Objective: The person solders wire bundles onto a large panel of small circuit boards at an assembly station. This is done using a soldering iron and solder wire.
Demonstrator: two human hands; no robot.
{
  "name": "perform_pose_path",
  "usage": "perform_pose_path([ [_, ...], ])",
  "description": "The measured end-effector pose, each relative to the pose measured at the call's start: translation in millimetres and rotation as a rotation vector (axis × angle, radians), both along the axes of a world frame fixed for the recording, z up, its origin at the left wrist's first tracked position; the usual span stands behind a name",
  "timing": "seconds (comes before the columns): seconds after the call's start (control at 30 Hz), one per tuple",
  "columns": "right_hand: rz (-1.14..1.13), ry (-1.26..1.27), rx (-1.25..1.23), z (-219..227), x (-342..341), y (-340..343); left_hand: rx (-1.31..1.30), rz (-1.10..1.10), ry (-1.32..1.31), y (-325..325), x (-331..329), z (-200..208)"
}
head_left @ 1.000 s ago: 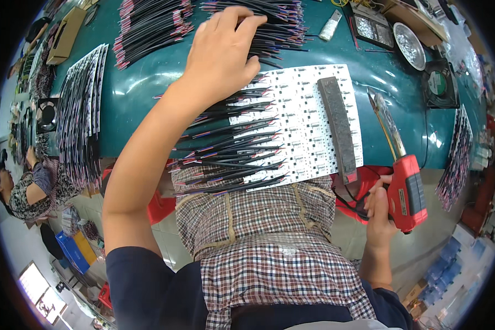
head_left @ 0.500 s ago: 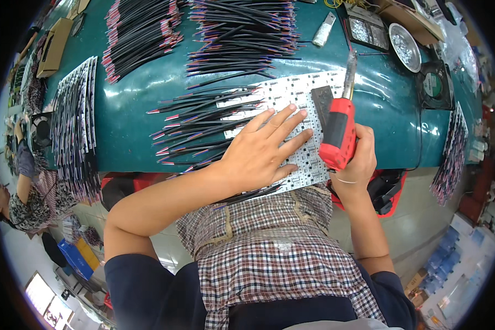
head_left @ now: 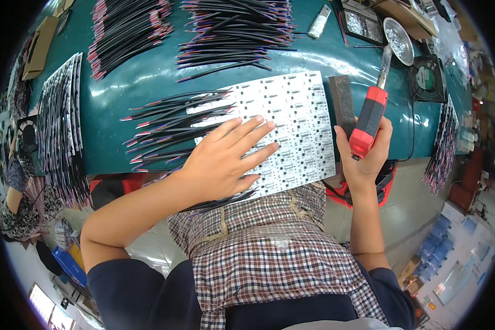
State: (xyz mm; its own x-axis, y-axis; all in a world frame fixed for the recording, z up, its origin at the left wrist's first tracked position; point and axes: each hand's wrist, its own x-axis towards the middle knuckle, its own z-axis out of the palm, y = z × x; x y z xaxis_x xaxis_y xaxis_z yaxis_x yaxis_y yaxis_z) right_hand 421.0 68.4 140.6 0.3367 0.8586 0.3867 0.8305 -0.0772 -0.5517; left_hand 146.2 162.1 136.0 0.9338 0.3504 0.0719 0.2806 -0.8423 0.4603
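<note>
While the left hand (head_left: 225,162) is lying flat with its fingers spread wide and gripping nothing, it is pressing on the white circuit panel (head_left: 297,118) and on the black wires (head_left: 170,124) that are lying across the panel's left part. This panel is resting on the green table (head_left: 148,77), close to the edge nearest the person, and its lower corner is reaching over the checked cloth (head_left: 269,247) on the person's lap. The right hand (head_left: 363,154) is closing around the red handle of a soldering iron (head_left: 371,113), which is standing nearly upright with its metal tip pointing away from the person, just beside the dark bar (head_left: 344,102) at the panel's right edge. More bundles of black wires (head_left: 236,27) are lying farther back on the table.
</note>
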Motion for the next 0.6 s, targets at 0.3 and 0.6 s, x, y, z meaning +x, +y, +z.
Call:
perform_pose_path([
  [0.3,0.008,-0.046,-0.102,-5,-14,14,-0.009,0.040,-0.010,-9,-10,4],
  [0.6,-0.004,-0.121,-0.051,-4,-10,9,0.106,0.334,-0.173,76,14,4],
])
